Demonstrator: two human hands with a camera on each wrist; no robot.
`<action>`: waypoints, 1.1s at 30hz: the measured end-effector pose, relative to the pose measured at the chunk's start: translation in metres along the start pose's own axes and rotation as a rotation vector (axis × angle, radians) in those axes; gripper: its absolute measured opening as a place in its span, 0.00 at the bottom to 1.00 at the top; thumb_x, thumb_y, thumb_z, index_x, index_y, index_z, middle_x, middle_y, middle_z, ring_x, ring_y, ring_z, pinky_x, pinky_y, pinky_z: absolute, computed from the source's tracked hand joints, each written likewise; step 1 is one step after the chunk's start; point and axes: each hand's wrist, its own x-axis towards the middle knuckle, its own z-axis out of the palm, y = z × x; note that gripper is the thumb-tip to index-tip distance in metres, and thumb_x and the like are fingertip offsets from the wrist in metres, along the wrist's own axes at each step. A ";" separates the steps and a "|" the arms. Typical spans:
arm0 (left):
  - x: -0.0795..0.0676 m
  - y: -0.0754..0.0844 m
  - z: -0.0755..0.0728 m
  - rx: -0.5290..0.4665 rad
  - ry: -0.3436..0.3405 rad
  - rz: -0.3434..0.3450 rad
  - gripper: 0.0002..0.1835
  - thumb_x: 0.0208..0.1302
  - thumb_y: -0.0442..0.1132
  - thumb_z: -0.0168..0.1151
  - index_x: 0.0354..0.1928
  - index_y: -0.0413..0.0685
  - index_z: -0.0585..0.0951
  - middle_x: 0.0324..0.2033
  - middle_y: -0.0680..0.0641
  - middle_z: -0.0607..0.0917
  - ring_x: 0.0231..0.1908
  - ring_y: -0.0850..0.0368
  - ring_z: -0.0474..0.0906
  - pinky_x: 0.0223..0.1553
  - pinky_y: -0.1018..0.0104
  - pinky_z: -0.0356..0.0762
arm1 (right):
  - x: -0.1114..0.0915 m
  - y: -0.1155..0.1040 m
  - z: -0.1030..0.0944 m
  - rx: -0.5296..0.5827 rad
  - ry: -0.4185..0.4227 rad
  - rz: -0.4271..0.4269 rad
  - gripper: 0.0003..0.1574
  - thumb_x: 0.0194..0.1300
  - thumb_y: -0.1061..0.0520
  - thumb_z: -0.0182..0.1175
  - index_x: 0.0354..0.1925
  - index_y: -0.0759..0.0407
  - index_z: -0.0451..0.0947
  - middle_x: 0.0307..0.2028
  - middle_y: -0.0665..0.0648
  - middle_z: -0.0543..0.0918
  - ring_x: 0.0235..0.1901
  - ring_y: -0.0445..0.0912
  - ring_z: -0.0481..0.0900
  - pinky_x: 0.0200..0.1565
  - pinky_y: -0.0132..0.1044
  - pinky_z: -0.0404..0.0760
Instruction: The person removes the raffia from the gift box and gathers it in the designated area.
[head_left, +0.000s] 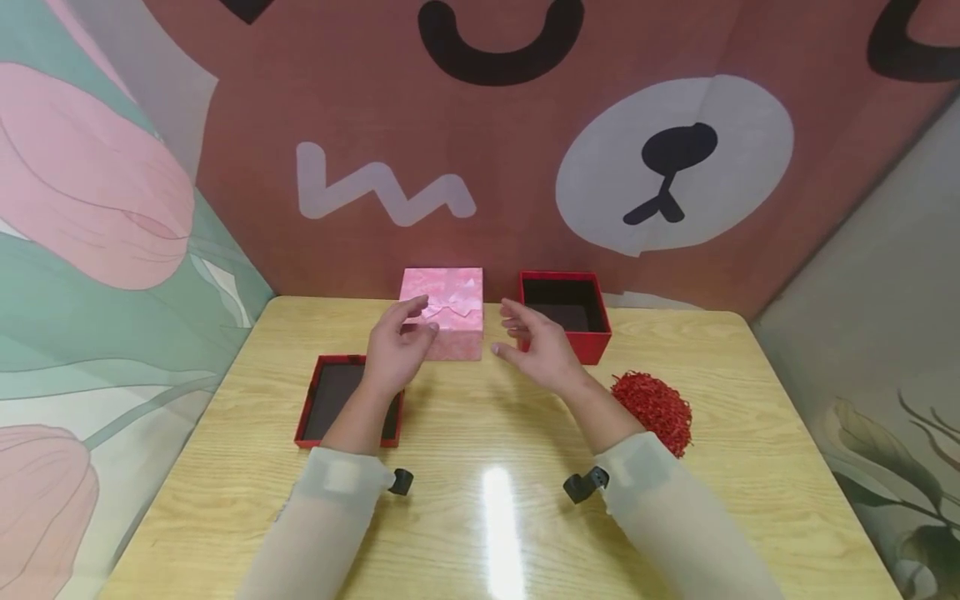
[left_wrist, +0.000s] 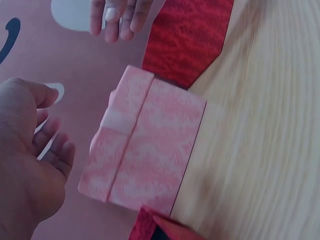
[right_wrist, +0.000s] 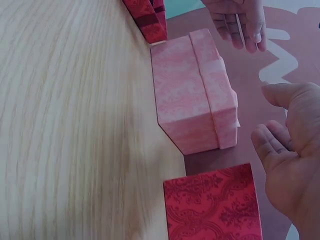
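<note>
A closed pink gift box (head_left: 459, 343) with a bow on its lid stands at the back of the table. My left hand (head_left: 396, 348) hovers by its left front side, fingers loosely bent, holding nothing. Off its right side my right hand (head_left: 546, 348) hangs in the air, also holding nothing, in front of an open red box (head_left: 588, 346) with a dark inside. In the left wrist view the pink box (left_wrist: 155, 145) lies apart from the left hand (left_wrist: 35, 155). The right wrist view shows a gap between the right hand (right_wrist: 292, 150) and the pink box (right_wrist: 182, 85).
A red lid (head_left: 306, 425) lies with its dark inside up at the left, partly under my left forearm. Red shredded paper (head_left: 654, 408) is heaped at the right, beside my right forearm. A printed curtain (head_left: 517, 183) hangs right behind the wooden table (head_left: 465, 517).
</note>
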 end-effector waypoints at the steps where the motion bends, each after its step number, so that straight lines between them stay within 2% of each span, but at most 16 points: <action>1: -0.001 -0.001 -0.003 0.007 0.012 -0.008 0.25 0.67 0.33 0.69 0.65 0.41 0.80 0.58 0.41 0.80 0.56 0.41 0.80 0.59 0.49 0.82 | 0.001 0.000 0.002 0.004 0.000 -0.003 0.47 0.64 0.58 0.74 0.76 0.55 0.67 0.64 0.60 0.79 0.58 0.52 0.82 0.62 0.44 0.81; 6: -0.002 -0.006 -0.013 0.048 0.062 -0.031 0.26 0.66 0.35 0.70 0.66 0.41 0.79 0.60 0.41 0.79 0.61 0.39 0.77 0.62 0.42 0.79 | 0.003 -0.001 0.011 0.042 0.007 -0.007 0.47 0.63 0.61 0.74 0.75 0.59 0.67 0.66 0.60 0.78 0.63 0.53 0.79 0.64 0.44 0.80; 10: -0.001 -0.013 -0.019 0.096 0.074 -0.065 0.29 0.66 0.38 0.71 0.69 0.42 0.77 0.62 0.40 0.76 0.64 0.42 0.73 0.65 0.44 0.76 | 0.006 -0.001 0.017 0.074 -0.003 0.002 0.47 0.63 0.61 0.74 0.75 0.62 0.65 0.71 0.63 0.73 0.68 0.55 0.75 0.65 0.47 0.78; 13: 0.001 -0.018 -0.022 0.121 0.069 -0.095 0.34 0.65 0.40 0.73 0.71 0.40 0.74 0.64 0.39 0.74 0.66 0.40 0.70 0.67 0.44 0.74 | 0.008 -0.001 0.021 0.081 -0.013 0.022 0.48 0.64 0.61 0.74 0.76 0.61 0.64 0.72 0.63 0.71 0.69 0.58 0.73 0.66 0.51 0.77; 18: 0.003 -0.027 -0.026 0.148 0.025 -0.171 0.41 0.62 0.41 0.74 0.74 0.38 0.69 0.69 0.37 0.68 0.69 0.35 0.66 0.71 0.44 0.69 | 0.012 0.004 0.029 0.058 -0.022 0.047 0.49 0.63 0.61 0.74 0.77 0.60 0.63 0.73 0.62 0.68 0.70 0.62 0.71 0.65 0.55 0.77; 22: 0.003 -0.035 -0.027 0.187 -0.029 -0.225 0.44 0.62 0.42 0.74 0.77 0.37 0.64 0.73 0.36 0.66 0.71 0.36 0.66 0.72 0.45 0.68 | 0.017 0.010 0.034 0.036 -0.038 0.067 0.51 0.64 0.59 0.73 0.78 0.62 0.61 0.74 0.64 0.67 0.70 0.64 0.70 0.65 0.57 0.77; 28: 0.007 -0.039 -0.027 0.220 -0.099 -0.261 0.47 0.63 0.43 0.73 0.78 0.34 0.61 0.75 0.35 0.64 0.71 0.37 0.67 0.70 0.48 0.70 | 0.025 0.013 0.043 -0.029 -0.066 0.100 0.53 0.66 0.55 0.72 0.80 0.60 0.56 0.76 0.62 0.66 0.69 0.62 0.72 0.65 0.51 0.78; 33: 0.009 -0.042 -0.030 0.315 -0.144 -0.277 0.46 0.66 0.49 0.71 0.79 0.40 0.62 0.73 0.37 0.71 0.70 0.40 0.70 0.70 0.46 0.71 | 0.032 0.011 0.053 -0.059 -0.064 0.069 0.54 0.67 0.56 0.71 0.81 0.62 0.54 0.74 0.62 0.70 0.67 0.57 0.75 0.64 0.47 0.79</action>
